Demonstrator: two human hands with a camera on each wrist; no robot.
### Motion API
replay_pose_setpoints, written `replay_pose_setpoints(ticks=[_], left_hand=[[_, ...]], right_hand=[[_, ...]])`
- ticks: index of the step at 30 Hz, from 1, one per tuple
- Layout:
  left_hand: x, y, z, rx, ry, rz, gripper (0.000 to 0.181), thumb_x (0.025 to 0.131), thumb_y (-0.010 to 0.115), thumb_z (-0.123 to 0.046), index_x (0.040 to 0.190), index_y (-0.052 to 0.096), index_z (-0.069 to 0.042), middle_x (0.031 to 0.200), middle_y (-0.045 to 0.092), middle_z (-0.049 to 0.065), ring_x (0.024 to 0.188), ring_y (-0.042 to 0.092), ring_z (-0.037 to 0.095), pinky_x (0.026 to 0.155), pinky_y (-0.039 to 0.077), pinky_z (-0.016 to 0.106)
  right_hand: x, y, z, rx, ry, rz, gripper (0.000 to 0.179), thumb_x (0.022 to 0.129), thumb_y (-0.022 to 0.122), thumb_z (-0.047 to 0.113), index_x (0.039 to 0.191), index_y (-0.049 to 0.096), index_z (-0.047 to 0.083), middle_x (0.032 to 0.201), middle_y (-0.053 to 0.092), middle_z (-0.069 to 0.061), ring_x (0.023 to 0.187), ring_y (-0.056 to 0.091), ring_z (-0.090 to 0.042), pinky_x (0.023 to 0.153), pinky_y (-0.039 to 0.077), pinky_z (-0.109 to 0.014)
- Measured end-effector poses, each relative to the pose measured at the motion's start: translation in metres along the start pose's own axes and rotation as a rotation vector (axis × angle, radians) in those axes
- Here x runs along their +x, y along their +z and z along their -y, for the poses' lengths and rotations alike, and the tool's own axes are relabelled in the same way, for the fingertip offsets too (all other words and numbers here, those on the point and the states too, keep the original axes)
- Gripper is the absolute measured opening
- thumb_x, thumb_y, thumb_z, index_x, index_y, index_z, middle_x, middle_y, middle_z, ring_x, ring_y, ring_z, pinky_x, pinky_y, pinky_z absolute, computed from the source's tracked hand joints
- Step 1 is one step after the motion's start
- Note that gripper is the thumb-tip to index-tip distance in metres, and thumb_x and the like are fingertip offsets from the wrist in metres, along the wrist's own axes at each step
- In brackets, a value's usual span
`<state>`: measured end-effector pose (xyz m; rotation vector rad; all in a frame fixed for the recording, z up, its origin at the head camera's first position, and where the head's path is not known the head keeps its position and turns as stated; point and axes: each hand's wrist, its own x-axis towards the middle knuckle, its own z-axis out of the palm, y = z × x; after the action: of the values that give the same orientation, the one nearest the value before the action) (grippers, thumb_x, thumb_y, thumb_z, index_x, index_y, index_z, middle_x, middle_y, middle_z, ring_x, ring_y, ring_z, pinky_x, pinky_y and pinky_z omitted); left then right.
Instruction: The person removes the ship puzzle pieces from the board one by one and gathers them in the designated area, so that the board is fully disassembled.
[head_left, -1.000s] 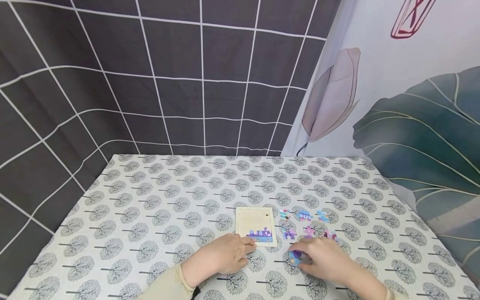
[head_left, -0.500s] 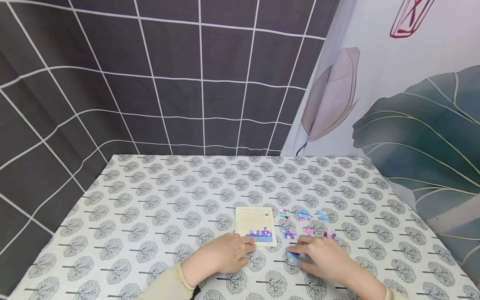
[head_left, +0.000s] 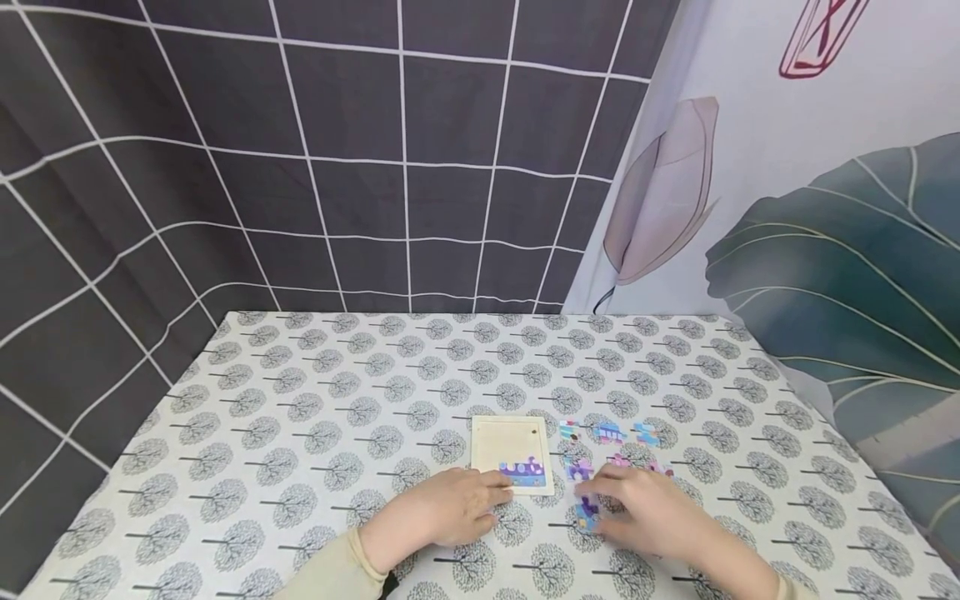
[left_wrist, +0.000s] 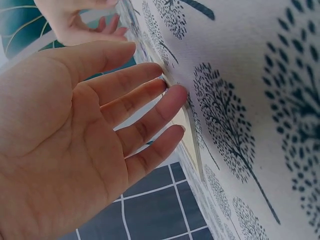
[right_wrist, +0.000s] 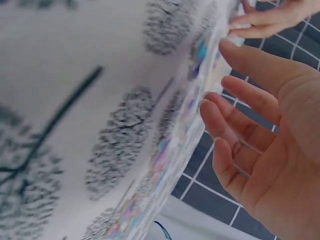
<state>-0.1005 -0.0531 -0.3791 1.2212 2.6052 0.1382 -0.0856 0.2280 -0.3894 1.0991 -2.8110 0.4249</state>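
My left hand point(head_left: 453, 507) lies at the lower left of a square pale wooden puzzle tray point(head_left: 510, 418), its fingertips over the near edge. In the left wrist view its fingers point(left_wrist: 155, 117) are extended and hold nothing. Joined purple and blue puzzle pieces point(head_left: 523, 472) fill the tray's near right part. My right hand point(head_left: 648, 510) hovers beside a loose blue and purple puzzle piece point(head_left: 586, 513), thumb and index finger close to its right side. The right wrist view shows those fingers point(right_wrist: 242, 125) loosely bent and spread apart, with the piece point(right_wrist: 199, 59) lying on the cloth.
Several loose pieces lie in rows right of the tray, among them a blue one point(head_left: 610, 432), a light blue one point(head_left: 646, 434) and a purple one point(head_left: 579, 470). A tree-print tablecloth point(head_left: 300, 433) covers the table. A dark grid curtain point(head_left: 345, 200) hangs behind.
My right hand's fingers have lifted and loosened from the blue and purple puzzle piece, which shows more fully now. My left hand has stayed at the tray's corner.
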Motion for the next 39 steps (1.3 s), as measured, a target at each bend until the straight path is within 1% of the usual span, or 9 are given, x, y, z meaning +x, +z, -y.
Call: replay_pose_setpoints(ticks=[4, 8, 11, 14, 17, 21, 25, 32, 39], left_hand=[[0.002, 0.001, -0.001, 0.012, 0.039, -0.035, 0.042, 0.093, 0.053, -0.027, 0.133, 0.052, -0.015, 0.141, 0.045, -0.004, 0.126, 0.047, 0.014, 0.106, 0.039, 0.031], [0.003, 0.004, -0.003, 0.005, 0.074, -0.067, 0.041, 0.093, 0.052, -0.026, 0.132, 0.053, -0.015, 0.141, 0.045, -0.003, 0.127, 0.045, 0.014, 0.107, 0.038, 0.032], [0.004, 0.006, -0.003, 0.005, 0.081, -0.070, 0.040, 0.093, 0.052, -0.026, 0.132, 0.053, -0.016, 0.143, 0.043, -0.003, 0.129, 0.043, 0.014, 0.108, 0.037, 0.033], [0.004, 0.007, -0.003, 0.019, 0.089, -0.069, 0.041, 0.093, 0.052, -0.025, 0.133, 0.052, -0.017, 0.145, 0.041, -0.005, 0.130, 0.042, 0.014, 0.107, 0.037, 0.033], [0.005, 0.006, -0.004, 0.024, 0.085, -0.065, 0.041, 0.093, 0.052, -0.024, 0.134, 0.052, -0.018, 0.144, 0.042, -0.005, 0.128, 0.044, 0.014, 0.107, 0.038, 0.032], [0.005, 0.006, -0.007, 0.015, 0.065, -0.064, 0.041, 0.092, 0.052, -0.022, 0.132, 0.053, -0.019, 0.142, 0.044, -0.006, 0.126, 0.046, 0.013, 0.105, 0.040, 0.033], [0.007, 0.006, -0.010, 0.016, 0.050, -0.060, 0.040, 0.092, 0.053, -0.022, 0.132, 0.053, -0.020, 0.142, 0.044, -0.007, 0.126, 0.046, 0.013, 0.103, 0.042, 0.035], [0.007, 0.007, -0.011, 0.059, 0.046, -0.067, 0.040, 0.092, 0.053, -0.026, 0.132, 0.054, -0.022, 0.142, 0.044, -0.009, 0.124, 0.047, 0.013, 0.101, 0.044, 0.034], [0.008, 0.008, -0.011, 0.096, 0.036, -0.063, 0.040, 0.092, 0.052, -0.027, 0.133, 0.052, -0.025, 0.143, 0.042, -0.010, 0.126, 0.045, 0.013, 0.100, 0.045, 0.034]], right_hand=[[0.008, -0.004, -0.002, 0.025, 0.017, -0.002, 0.036, 0.075, 0.076, 0.024, 0.108, 0.069, 0.014, 0.099, 0.068, 0.005, 0.085, 0.064, -0.008, 0.072, 0.057, -0.029], [0.014, -0.006, -0.003, 0.061, 0.038, 0.033, 0.032, 0.079, 0.073, 0.023, 0.109, 0.069, 0.014, 0.100, 0.067, 0.007, 0.088, 0.062, -0.006, 0.074, 0.056, -0.028], [0.017, -0.005, -0.003, 0.094, 0.036, 0.032, 0.030, 0.079, 0.073, 0.022, 0.107, 0.070, 0.013, 0.098, 0.068, 0.006, 0.084, 0.061, -0.004, 0.071, 0.055, -0.025], [0.021, -0.003, -0.004, 0.096, 0.024, 0.015, 0.029, 0.078, 0.074, 0.021, 0.105, 0.070, 0.011, 0.094, 0.068, 0.005, 0.080, 0.061, -0.005, 0.068, 0.055, -0.024], [0.027, -0.003, -0.006, 0.070, 0.027, 0.011, 0.029, 0.078, 0.073, 0.022, 0.104, 0.070, 0.011, 0.094, 0.068, 0.003, 0.080, 0.061, -0.007, 0.068, 0.055, -0.024], [0.039, -0.002, -0.007, 0.065, 0.035, 0.048, 0.031, 0.079, 0.072, 0.024, 0.107, 0.069, 0.012, 0.095, 0.068, 0.004, 0.079, 0.060, -0.006, 0.068, 0.054, -0.022], [0.052, -0.004, -0.006, 0.122, 0.021, 0.095, 0.033, 0.080, 0.071, 0.023, 0.110, 0.067, 0.010, 0.098, 0.068, 0.001, 0.075, 0.059, -0.006, 0.066, 0.052, -0.021], [0.072, -0.013, -0.002, 0.192, -0.005, 0.097, 0.033, 0.081, 0.071, 0.016, 0.112, 0.066, 0.007, 0.102, 0.068, -0.005, 0.085, 0.064, -0.016, 0.073, 0.055, -0.029], [0.088, -0.003, 0.000, 0.238, -0.021, 0.152, 0.035, 0.082, 0.070, 0.020, 0.115, 0.065, 0.009, 0.097, 0.068, 0.000, 0.086, 0.063, -0.013, 0.073, 0.055, -0.030]])
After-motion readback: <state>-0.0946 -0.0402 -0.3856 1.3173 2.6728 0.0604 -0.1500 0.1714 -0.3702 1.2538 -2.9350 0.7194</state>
